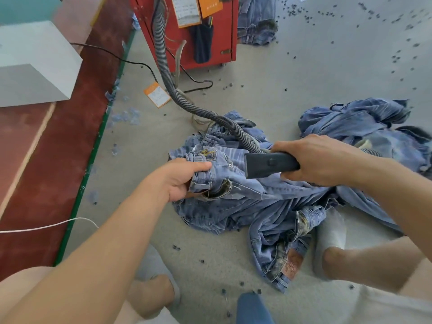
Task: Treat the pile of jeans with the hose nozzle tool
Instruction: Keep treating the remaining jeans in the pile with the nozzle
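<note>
A pile of light blue jeans (275, 206) lies crumpled on the grey floor in front of me. My left hand (184, 178) grips the waistband of the top pair and holds it up. My right hand (313, 160) holds the dark grey hose nozzle (264, 164), whose flat mouth points left against the denim beside the waistband. A ribbed grey hose (168, 80) runs from the nozzle back to a red machine (210, 38).
More jeans (364, 122) lie at the right and another heap (257, 22) sits behind the red machine. A black cable (131, 60) and an orange tag (157, 94) lie on the floor. Small dark bits are scattered about. A red raised platform (56, 160) borders the left; my feet in grey slippers stand near the pile.
</note>
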{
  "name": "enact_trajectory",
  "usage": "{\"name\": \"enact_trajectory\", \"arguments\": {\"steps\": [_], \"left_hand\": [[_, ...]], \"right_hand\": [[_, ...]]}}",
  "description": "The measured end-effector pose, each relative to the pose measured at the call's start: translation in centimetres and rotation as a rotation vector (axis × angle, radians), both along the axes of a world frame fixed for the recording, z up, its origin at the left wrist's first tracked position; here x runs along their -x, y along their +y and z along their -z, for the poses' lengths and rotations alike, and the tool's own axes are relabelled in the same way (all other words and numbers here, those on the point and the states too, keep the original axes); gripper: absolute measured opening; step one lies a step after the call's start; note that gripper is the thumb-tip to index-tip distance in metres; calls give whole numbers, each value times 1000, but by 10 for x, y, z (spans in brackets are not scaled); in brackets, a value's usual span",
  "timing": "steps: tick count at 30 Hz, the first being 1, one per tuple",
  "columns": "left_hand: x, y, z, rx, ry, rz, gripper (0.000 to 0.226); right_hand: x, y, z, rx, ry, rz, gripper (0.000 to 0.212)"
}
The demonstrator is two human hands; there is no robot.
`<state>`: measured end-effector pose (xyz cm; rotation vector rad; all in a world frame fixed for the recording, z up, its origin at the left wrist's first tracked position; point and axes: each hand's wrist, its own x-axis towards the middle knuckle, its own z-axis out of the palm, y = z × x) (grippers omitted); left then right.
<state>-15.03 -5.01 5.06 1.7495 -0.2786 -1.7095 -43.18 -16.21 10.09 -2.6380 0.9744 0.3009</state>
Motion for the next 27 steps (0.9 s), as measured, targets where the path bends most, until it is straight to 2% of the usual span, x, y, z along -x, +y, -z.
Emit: {"name": "enact_trajectory", "arguments": {"steps": [3,10,16,20,24,27], "left_hand": [[-3,2,2,31,52,-14,29],[-3,7,-3,133,211,5,33],[-5,6,-4,122,246,-16,33],[-4,5,-5,128,276,-30,34],[1,3,-8,141,318,-41,35],[6,0,-10,159,366,-55,38]], "right_hand": [[0,-3,-3,-34,-19,-11,31],[-13,8,4,26,54,-90,21],[-26,12,-10,-12,-170,8,29],[-16,2,-30,-46,-228,82,28],[-14,10,-35,-70,-198,53,21],[-19,27,-28,-94,-92,-25,22]]}}
